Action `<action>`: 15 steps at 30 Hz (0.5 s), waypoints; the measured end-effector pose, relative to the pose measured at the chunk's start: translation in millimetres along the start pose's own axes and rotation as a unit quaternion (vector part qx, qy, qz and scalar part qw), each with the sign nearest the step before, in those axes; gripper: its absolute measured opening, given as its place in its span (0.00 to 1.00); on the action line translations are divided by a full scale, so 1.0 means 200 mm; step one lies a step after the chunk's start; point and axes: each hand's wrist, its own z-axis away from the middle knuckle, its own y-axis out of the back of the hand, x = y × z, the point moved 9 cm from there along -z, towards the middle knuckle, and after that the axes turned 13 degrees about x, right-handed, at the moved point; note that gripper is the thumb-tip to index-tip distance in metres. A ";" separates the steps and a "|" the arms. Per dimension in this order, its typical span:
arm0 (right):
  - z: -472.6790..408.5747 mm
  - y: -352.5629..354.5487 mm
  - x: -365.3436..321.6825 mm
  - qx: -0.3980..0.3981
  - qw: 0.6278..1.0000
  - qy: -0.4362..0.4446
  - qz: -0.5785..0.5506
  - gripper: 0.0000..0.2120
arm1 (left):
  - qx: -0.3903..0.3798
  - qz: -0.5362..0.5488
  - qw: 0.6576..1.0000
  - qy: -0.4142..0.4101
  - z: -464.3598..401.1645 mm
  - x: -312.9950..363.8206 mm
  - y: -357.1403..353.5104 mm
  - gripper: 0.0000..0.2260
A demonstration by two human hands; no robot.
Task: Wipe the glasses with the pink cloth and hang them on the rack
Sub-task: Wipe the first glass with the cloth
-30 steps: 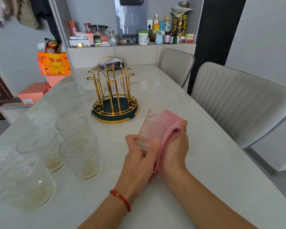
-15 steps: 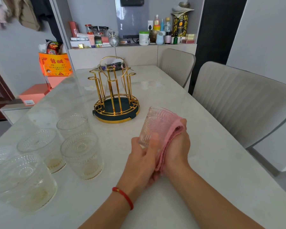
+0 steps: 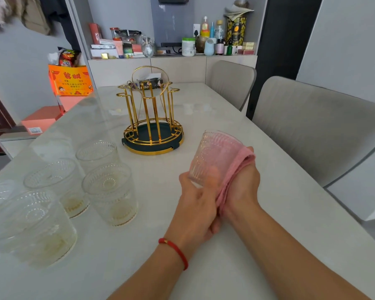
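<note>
Head view is showing me working just to the right of the gold rack, a little nearer to me than its base. My left hand is curling round the lower part of the ribbed glass, thumb and fingers gripping it so it is not slipping while I rub. I am tilting the glass with its mouth pointing away toward the rack, which is giving the cloth a clear run along the side wall. My right hand is clutching the pink cloth and pressing it against the glass's right side, the cloth wrapping over the rim edge there; the fingers behind the cloth are hidden, so I cannot tell exactly how they are lying. I am keeping both hands lifted just above the table, so the glass is turning freely. Left of the rack and nearer me, the other glasses are waiting in a cluster, upright. The rack's hooks are standing bare, so by my reckoning I am on the very first glass, wiping and not yet hanging.
</note>
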 end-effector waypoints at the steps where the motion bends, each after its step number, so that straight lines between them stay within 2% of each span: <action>1: 0.02 0.00 0.00 -0.007 1.000 0.001 0.000 0.33 | 0.007 0.005 1.000 -0.021 0.01 0.01 0.00 0.33; 4: 0.02 -0.01 0.01 -0.038 0.999 -0.008 0.011 0.32 | 0.012 -0.001 1.000 0.006 -0.01 -0.02 0.04 0.39; 7: 0.02 -0.02 0.03 -0.063 0.997 -0.038 0.031 0.33 | -0.069 0.014 0.994 0.089 0.01 -0.06 0.02 0.43; 9: 0.01 -0.02 0.06 -0.056 0.996 -0.052 0.037 0.35 | -0.088 0.018 0.990 0.106 0.02 -0.07 0.01 0.44; 11: -0.01 -0.02 0.07 -0.042 0.997 -0.052 0.025 0.35 | -0.061 -0.010 0.994 0.086 0.02 -0.07 0.01 0.47; 13: -0.01 -0.02 0.05 -0.034 0.999 -0.036 0.013 0.34 | -0.025 -0.039 0.998 0.031 0.01 -0.04 0.02 0.48; 15: 0.01 -0.01 0.03 -0.021 1.000 -0.011 0.012 0.31 | -0.007 -0.038 0.999 -0.024 0.02 -0.01 0.02 0.40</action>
